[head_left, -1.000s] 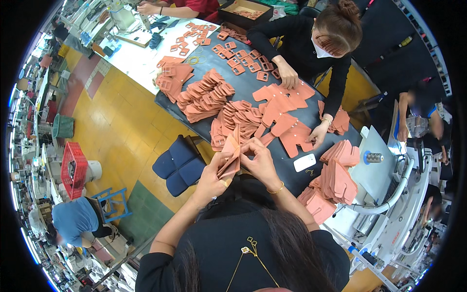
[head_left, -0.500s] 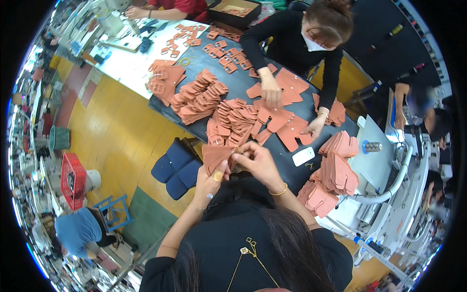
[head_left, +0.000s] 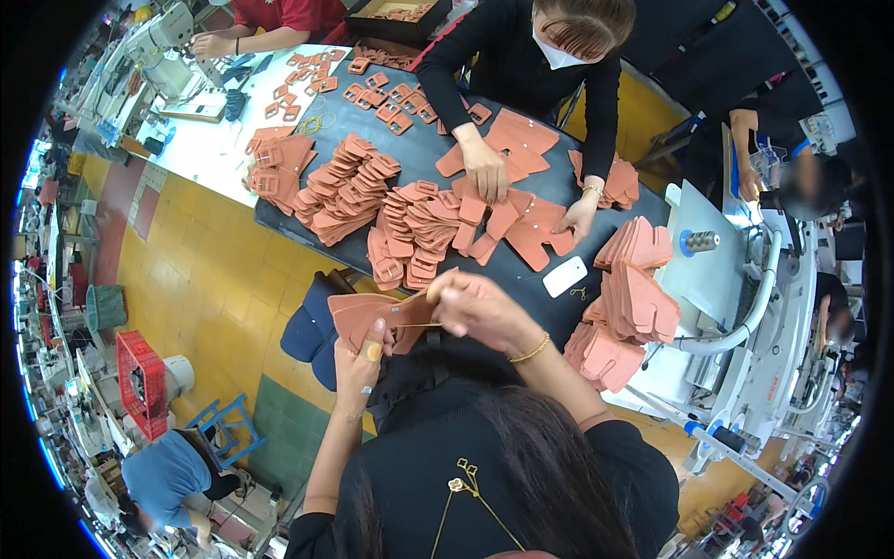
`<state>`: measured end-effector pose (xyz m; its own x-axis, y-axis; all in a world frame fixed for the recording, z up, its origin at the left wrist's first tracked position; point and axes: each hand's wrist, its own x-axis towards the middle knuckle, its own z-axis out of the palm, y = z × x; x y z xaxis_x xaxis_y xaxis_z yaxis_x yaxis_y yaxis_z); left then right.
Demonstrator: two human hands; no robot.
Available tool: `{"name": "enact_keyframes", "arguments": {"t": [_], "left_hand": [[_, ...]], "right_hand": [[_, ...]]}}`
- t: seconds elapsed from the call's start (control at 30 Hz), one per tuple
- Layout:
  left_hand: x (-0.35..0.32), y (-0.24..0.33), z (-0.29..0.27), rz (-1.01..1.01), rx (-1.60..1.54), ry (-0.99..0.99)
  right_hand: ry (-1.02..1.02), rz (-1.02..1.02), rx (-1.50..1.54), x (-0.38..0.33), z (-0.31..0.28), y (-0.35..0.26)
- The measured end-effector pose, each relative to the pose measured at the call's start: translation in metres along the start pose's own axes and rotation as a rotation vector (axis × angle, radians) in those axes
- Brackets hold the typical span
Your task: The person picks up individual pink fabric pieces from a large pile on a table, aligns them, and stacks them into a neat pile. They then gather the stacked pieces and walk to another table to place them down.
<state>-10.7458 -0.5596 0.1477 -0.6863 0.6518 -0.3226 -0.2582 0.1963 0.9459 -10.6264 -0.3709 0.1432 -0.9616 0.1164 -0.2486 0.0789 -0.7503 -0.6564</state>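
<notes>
My left hand [head_left: 358, 368] grips a bundle of flat orange-brown leather-like pieces [head_left: 356, 314] in front of my body, its thumb lying on top. A thin yellowish rubber band [head_left: 414, 325] runs from the bundle to my right hand [head_left: 486, 315], which is closed on it and a little blurred. Just beyond, on the dark table, lie stacks of similar pieces with buckle-like frames [head_left: 410, 228]. A co-worker's hands [head_left: 484, 172] touch larger loose pieces [head_left: 535, 233] on the far side.
More stacks [head_left: 633, 293] stand at the right, near a white phone [head_left: 564, 277] and a machine with a thread spool [head_left: 700, 242]. Loose rubber bands [head_left: 317, 123] lie at the far left of the table. A dark blue cushioned seat [head_left: 309, 335] is at my left.
My right hand has moved up and away from the bundle, stretching the rubber band. The bundle has shifted left and now lies flatter in my left hand. My view has turned slightly.
</notes>
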Motion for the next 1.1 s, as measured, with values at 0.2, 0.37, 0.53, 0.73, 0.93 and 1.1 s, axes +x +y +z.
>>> {"name": "enact_keyframes", "arguments": {"t": [0.2,0.37,0.53,0.73,0.93,1.1], "left_hand": [[-0.021,0.019,0.002,0.088,-0.384,-0.097],[-0.011,0.054,-0.010,0.302,-0.789,-0.069],[-0.001,0.090,-0.027,0.282,-0.844,0.078],[0.008,0.063,-0.008,-0.067,-0.783,0.081],[0.000,0.044,0.001,-0.077,-0.823,-0.063],[-0.004,0.043,0.004,-0.052,-0.725,-0.057]], "right_hand": [[0.060,0.079,0.807,0.011,-0.026,0.005],[0.163,0.415,0.808,0.021,-0.018,0.083],[0.414,0.293,0.367,0.004,-0.034,0.081],[0.244,-0.230,-0.276,0.000,-0.027,0.012],[0.283,-0.281,-0.593,0.017,0.006,0.000],[0.217,-0.349,-0.610,0.027,0.027,0.015]]}}
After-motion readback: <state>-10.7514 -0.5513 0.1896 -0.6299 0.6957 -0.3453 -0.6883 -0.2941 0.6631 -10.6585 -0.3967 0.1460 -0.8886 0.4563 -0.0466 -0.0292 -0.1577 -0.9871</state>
